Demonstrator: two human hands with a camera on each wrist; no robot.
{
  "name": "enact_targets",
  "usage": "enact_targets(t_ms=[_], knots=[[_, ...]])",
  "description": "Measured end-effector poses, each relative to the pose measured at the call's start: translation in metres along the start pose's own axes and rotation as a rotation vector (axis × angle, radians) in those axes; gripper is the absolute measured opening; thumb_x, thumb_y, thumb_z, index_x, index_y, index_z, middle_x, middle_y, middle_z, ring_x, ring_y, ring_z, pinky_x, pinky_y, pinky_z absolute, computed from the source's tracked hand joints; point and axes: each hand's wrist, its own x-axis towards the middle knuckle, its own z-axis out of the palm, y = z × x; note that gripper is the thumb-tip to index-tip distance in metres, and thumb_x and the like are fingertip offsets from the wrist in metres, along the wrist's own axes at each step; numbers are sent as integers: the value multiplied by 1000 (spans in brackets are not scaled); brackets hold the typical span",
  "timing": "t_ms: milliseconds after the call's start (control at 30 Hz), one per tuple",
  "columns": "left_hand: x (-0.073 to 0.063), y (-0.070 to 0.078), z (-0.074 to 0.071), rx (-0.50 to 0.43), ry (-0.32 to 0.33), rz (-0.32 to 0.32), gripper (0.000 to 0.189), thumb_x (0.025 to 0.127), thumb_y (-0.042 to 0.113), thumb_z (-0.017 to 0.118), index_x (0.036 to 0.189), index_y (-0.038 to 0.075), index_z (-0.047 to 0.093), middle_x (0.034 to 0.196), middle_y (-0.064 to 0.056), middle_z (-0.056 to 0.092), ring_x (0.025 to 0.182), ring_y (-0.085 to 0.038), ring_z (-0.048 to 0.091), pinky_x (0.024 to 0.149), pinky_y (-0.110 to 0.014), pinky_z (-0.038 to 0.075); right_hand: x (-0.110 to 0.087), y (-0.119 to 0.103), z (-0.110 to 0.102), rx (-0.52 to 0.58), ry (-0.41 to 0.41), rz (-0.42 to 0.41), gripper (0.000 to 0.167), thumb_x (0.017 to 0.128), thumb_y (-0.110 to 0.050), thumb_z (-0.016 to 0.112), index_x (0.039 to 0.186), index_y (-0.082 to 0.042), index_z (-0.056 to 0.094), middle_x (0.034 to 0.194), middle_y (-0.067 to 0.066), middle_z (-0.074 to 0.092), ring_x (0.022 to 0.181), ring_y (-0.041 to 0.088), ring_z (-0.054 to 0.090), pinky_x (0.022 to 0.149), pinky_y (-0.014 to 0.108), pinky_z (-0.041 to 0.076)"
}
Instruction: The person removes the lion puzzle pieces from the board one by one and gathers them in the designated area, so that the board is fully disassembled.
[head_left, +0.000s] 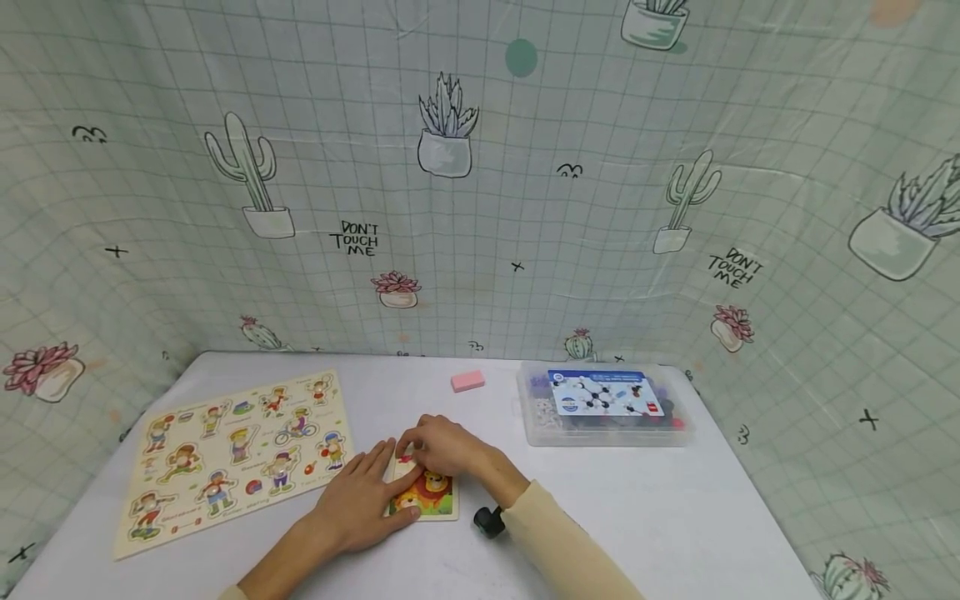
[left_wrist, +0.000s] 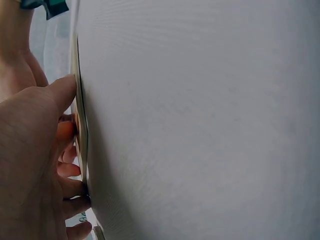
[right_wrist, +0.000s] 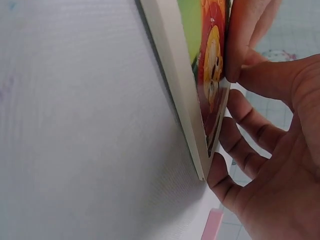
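Observation:
A small lion picture puzzle (head_left: 437, 498) in a pale wooden frame lies on the table between the two hands. My left hand (head_left: 358, 503) rests along its left side with fingers extended; the thumb touches the near edge, and the index finger reaches across the picture. At the far end, my right hand (head_left: 447, 446) bends its fingers over the puzzle, beside a red patch of the picture. Its thumb meets the left index fingertip over the lion puzzle (right_wrist: 212, 70) in the right wrist view, while other right fingertips touch the frame's edge. The right index fingertip is hidden there.
A large board (head_left: 247, 454) with sports figures lies at the left. Behind the hands sits a pink eraser-like block (head_left: 468, 382). A clear plastic case (head_left: 607, 433) with a molecule-picture label stands at the back right. A small black object (head_left: 489, 522) is beside the right sleeve.

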Motion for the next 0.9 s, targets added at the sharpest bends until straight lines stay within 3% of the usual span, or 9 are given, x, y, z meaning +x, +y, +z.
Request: enact_targets(t_ms=[333, 667, 900], knots=[[-1, 2, -5, -12, -56, -25, 64, 96, 68, 46, 149, 33, 51, 161, -19, 31, 150, -38, 27, 117, -59, 23, 0, -2, 0, -7, -2, 6, 24, 96, -13, 62, 110, -29, 74, 104, -4, 62, 89, 7, 53, 77, 27, 49], [0, 3, -5, 11, -77, -36, 64, 96, 68, 47, 150, 35, 49, 161, -18, 32, 149, -38, 28, 115, -64, 22, -1, -5, 2, -40, -11, 39, 28, 95, -9, 60, 108, -31, 71, 106, -6, 60, 91, 9, 52, 75, 34, 49], [2, 2, -5, 14, -76, -34, 63, 96, 67, 48, 150, 34, 50, 161, -19, 33, 149, -38, 29, 116, -64, 22, -1, -8, 2, -30, -15, 61, 30, 92, -7, 63, 114, -28, 69, 109, -5, 61, 97, 10, 53, 83, 40, 51]])
